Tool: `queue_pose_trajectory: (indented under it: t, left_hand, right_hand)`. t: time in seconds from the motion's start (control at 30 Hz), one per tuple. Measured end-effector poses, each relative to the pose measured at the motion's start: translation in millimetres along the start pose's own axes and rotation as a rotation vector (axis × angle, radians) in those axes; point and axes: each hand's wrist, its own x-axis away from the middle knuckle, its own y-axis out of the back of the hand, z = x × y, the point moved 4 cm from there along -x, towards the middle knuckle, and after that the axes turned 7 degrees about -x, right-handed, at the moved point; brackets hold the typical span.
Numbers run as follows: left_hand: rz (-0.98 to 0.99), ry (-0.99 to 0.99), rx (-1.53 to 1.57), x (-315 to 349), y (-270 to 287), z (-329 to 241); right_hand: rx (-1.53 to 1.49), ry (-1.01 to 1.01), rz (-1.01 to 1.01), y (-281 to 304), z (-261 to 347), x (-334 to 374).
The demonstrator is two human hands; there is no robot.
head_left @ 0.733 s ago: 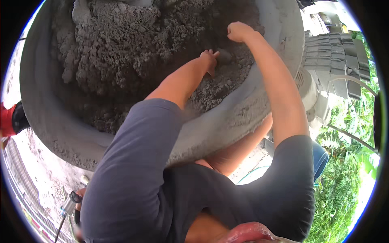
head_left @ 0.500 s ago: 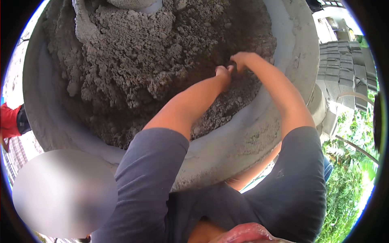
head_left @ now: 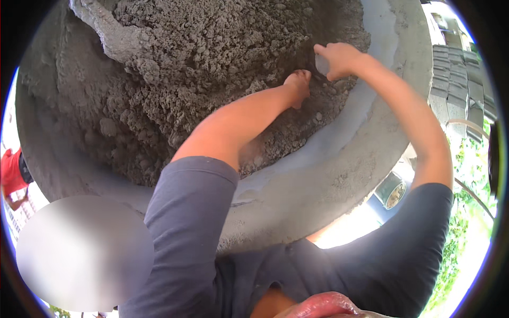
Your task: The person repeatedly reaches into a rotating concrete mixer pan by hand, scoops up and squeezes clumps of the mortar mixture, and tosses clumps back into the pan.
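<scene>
A big round grey mixing drum (head_left: 318,185) holds a crumbly grey cement mix (head_left: 201,63), looser and pebbly along its right side. My left hand (head_left: 299,87) is over this pebbly part, fingers curled; whatever may be in them is hidden. To the right and a little farther, my right hand (head_left: 342,59) pinches a flat grey lump (head_left: 322,64) between thumb and index finger, just above the mix. A gap separates the two hands. At the upper left, a mortar-crusted mixer arm (head_left: 108,26) reaches down into the heap.
The drum's thick rim curves between my body and the mix. Outside it at the right stand a bucket (head_left: 393,192) with grainy contents and stacked grey blocks (head_left: 458,79), with green plants below. A person in a red top (head_left: 11,172) is at the far left.
My hands, close together before, have drawn apart. The right one has moved right and away from me, and the grey lump now shows in it. The view has shifted, bringing the bucket into sight.
</scene>
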Motion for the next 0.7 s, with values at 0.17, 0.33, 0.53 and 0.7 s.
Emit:
queue_pose_trajectory:
  t: [0.17,0.33,0.53,0.7]
  left_hand:
    - [0.191,-0.118,0.341,37,50,2]
    - [0.151,-0.263,0.079,41,53,-10]
    - [0.355,-0.302,0.125,94,133,-19]
    - [-0.017,-0.310,0.558,231,232,-2]
  right_hand:
    - [-0.132,0.041,-0.246,59,11,92]
    - [-0.168,0.034,-0.436,109,42,174]
    - [-0.176,0.057,-0.640,135,93,303]
    - [-0.535,-0.025,-0.932,168,144,387]
